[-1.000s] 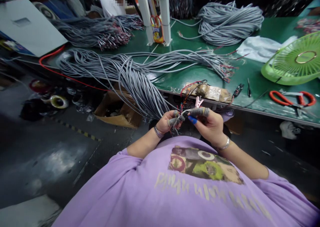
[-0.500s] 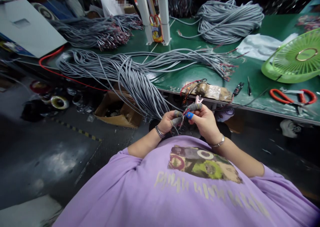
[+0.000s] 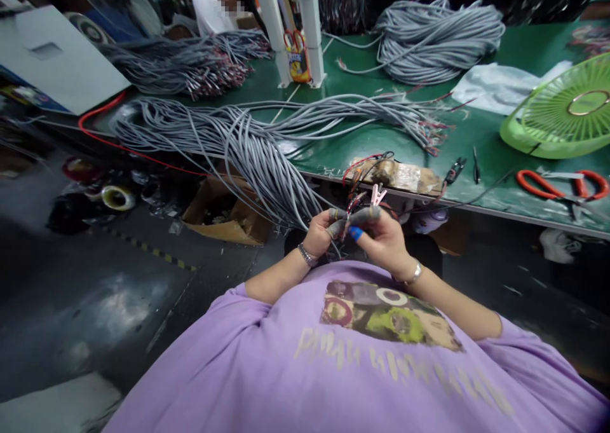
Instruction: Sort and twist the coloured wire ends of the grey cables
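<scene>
My left hand [image 3: 322,231] and my right hand [image 3: 381,237] meet in front of my chest, just below the green table's edge [image 3: 333,177]. Both pinch the stripped end of a grey cable, where thin red and dark wires [image 3: 351,205] fan upward. Grey finger cots cover several fingertips, and a blue one sits on my right thumb [image 3: 355,233]. The cable comes from a thick bundle of grey cables [image 3: 257,147] hanging over the table edge on the left. A pink clip-like piece [image 3: 377,194] shows just above my fingers.
More grey cable coils [image 3: 438,35] lie at the back. A green fan [image 3: 567,112] and red-handled scissors [image 3: 562,186] sit on the right. A taped brown block [image 3: 405,175] rests at the table edge. A cardboard box [image 3: 223,213] stands on the floor; another person sits across.
My right hand has drawn leftward and a little lower, closer to my left hand. The wire ends stay pinched between both hands.
</scene>
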Available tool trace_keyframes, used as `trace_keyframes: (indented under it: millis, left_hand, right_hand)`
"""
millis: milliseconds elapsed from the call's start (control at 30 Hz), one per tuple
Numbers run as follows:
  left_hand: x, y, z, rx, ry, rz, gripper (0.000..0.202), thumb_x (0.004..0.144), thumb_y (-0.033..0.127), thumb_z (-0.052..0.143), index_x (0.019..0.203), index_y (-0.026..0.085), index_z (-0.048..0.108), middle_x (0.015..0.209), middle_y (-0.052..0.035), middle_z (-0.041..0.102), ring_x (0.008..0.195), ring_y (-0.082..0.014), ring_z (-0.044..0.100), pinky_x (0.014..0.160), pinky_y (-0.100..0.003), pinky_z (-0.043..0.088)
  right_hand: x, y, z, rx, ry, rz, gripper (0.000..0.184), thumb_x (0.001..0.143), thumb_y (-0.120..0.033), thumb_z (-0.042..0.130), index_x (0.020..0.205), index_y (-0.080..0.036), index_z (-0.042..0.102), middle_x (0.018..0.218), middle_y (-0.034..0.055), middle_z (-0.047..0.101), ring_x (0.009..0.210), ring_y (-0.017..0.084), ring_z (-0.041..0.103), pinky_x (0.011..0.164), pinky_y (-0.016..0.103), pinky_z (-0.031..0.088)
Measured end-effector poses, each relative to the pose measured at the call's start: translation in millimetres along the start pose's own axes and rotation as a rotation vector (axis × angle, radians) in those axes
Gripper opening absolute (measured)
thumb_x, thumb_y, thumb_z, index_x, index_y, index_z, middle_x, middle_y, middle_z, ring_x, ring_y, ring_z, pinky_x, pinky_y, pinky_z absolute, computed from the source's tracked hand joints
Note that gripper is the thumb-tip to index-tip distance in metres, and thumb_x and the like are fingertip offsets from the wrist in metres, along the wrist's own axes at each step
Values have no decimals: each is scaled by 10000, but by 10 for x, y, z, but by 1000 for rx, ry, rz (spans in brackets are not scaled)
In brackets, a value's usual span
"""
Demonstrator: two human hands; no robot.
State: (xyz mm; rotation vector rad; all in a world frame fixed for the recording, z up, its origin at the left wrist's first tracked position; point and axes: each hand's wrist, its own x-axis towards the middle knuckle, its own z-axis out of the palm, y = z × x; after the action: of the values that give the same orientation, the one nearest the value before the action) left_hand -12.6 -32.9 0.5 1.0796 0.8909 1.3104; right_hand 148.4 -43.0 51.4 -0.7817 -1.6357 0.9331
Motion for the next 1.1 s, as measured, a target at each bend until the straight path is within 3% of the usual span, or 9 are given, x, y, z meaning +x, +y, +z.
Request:
trace_keyframes:
  millis: [133, 267, 333, 500, 600, 733, 900, 967, 1100]
  left_hand:
    - [-1, 68, 53, 17, 24, 57, 393, 584, 402, 881, 806, 141, 689, 756, -3, 692, 683, -100, 607, 686, -225, 504]
    - [1, 121, 27, -70, 33, -51, 385, 648, 450, 838, 786, 143, 650, 654, 11, 645, 544, -68, 551, 528, -186, 429]
    - [0, 128, -14, -142, -13, -99, 419, 659, 500, 818, 781, 147, 629, 599, 22, 612, 475, -60, 515, 456, -179, 375]
    - [-24, 113, -85, -191, -150, -131, 537, 563, 584, 840, 746, 148, 588, 531, 28, 578, 412, -71, 485, 396, -192, 358]
    - [-39, 121, -86, -168, -152, -155, 550, 540, 585, 852, 712, 149, 565, 526, 23, 581, 408, -76, 495, 394, -195, 371]
    - [-38, 144, -134, -150, -195, -173, 564, 529, 621, 840, 703, 135, 613, 497, 21, 553, 382, -57, 442, 374, -187, 317]
    - [-33, 203, -258, -53, -419, -212, 559, 601, 633, 800, 741, 101, 706, 524, -16, 572, 384, -51, 409, 380, -197, 290]
    - [-24, 250, -287, -10, -474, -177, 551, 631, 626, 787, 767, 95, 731, 585, -51, 612, 438, -74, 465, 419, -213, 344]
    - [46, 338, -288, 86, -433, -46, 487, 679, 582, 779, 799, 111, 745, 663, -59, 621, 539, -101, 531, 490, -223, 409]
  right_hand:
    - [-4, 5, 44, -427, -250, -440, 181, 777, -71, 557, 896, -193, 620, 882, 78, 696, 818, 197, 608, 766, 358, 518]
    - [-23, -80, 18, -385, -474, -598, 150, 825, -101, 522, 899, -188, 619, 822, 62, 693, 756, 167, 612, 722, 304, 517]
    - [-33, -154, -46, -328, -438, -531, 127, 868, -184, 548, 954, -206, 639, 821, 50, 698, 730, 160, 626, 693, 289, 515]
    - [45, -238, -130, -364, -47, -189, 234, 905, -277, 571, 1125, -240, 640, 886, 57, 679, 603, 145, 561, 616, 304, 489]
    - [133, -185, -73, -382, -158, -193, 289, 896, -224, 546, 1176, -215, 618, 918, 75, 661, 653, 161, 566, 662, 316, 485]
    - [218, -148, -89, -495, -291, -192, 144, 899, -214, 520, 877, -187, 659, 803, 76, 618, 691, 177, 555, 633, 301, 440]
    - [289, -167, -488, -306, -524, -120, 156, 923, -277, 553, 896, -204, 687, 805, 48, 671, 712, 159, 596, 668, 288, 459]
    - [279, -115, -729, -269, -424, -40, 175, 928, -317, 567, 903, -205, 699, 795, 47, 682, 700, 160, 600, 656, 299, 461]
    - [168, 87, -1085, -256, 20, 201, 226, 884, -405, 642, 815, -193, 678, 617, 28, 591, 548, 130, 504, 521, 296, 383]
